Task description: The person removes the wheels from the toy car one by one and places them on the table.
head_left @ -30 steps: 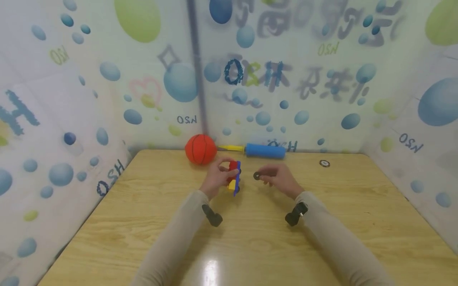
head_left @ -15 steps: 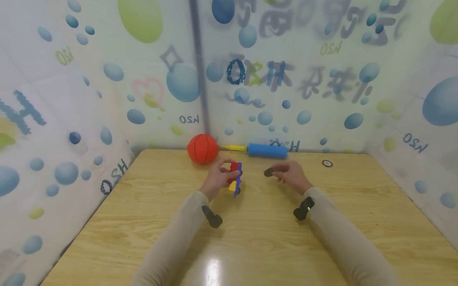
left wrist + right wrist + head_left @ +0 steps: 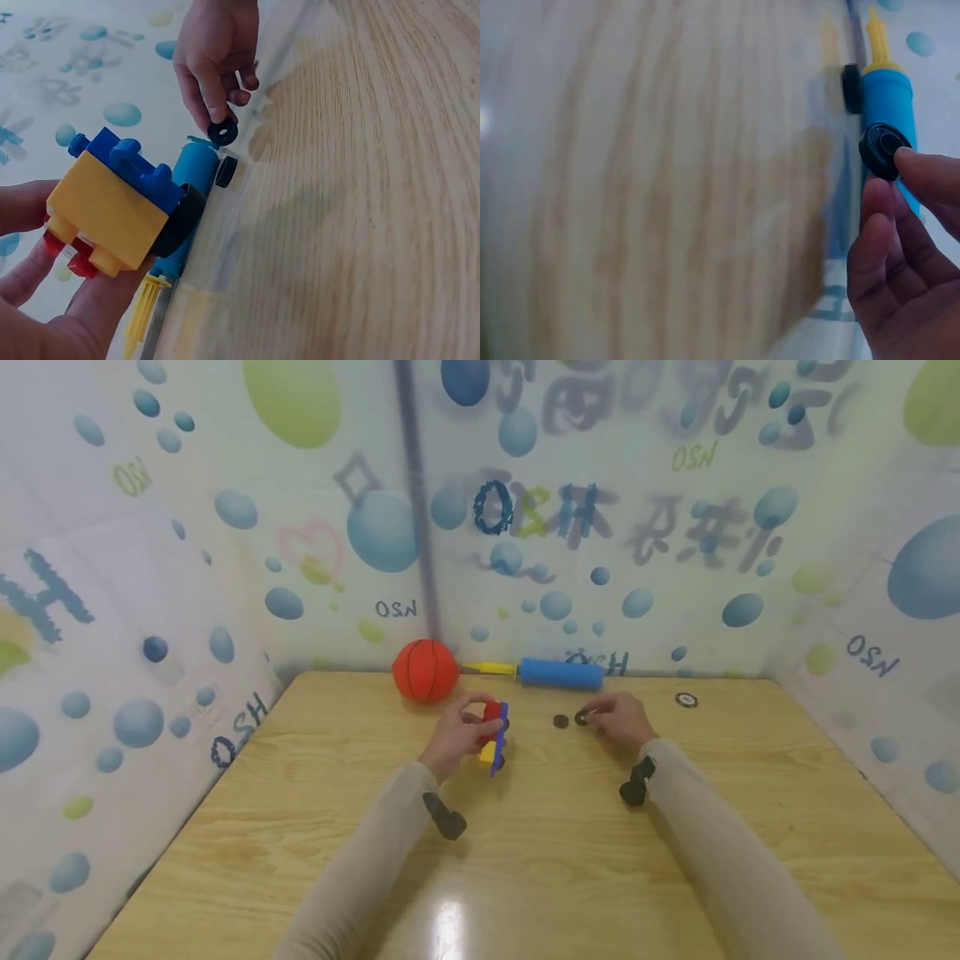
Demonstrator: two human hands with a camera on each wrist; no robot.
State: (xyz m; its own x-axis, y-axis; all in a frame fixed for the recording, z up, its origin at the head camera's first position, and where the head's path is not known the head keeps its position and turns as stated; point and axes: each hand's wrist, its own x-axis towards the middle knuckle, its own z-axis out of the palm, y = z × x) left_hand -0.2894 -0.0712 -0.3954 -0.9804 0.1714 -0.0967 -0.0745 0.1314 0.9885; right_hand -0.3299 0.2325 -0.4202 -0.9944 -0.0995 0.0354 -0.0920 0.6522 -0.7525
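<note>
My left hand (image 3: pixel 455 732) grips a toy block car (image 3: pixel 491 747) tilted on its side above the table. Red and yellow blocks sit on its blue base, and dark wheels show along the base's right side. In the left wrist view its yellow block (image 3: pixel 109 214) faces the camera, with a blue piece and a black wheel beside it. To the right, my right hand (image 3: pixel 622 720) pinches a small black wheel (image 3: pixel 877 154) between thumb and fingers. Another black wheel (image 3: pixel 561 721) lies on the table just left of that hand.
A red ball (image 3: pixel 425 672) with black lines stands at the table's back edge. Beside it lies a blue hand pump (image 3: pixel 561 674) with a yellow end. A small round disc (image 3: pixel 686 700) is at the back right. Printed walls enclose the wooden table (image 3: pixel 510 877).
My right hand has moved right, away from the car. One black wheel now lies on the table, while that hand pinches another. My left hand still holds the car in nearly the same place.
</note>
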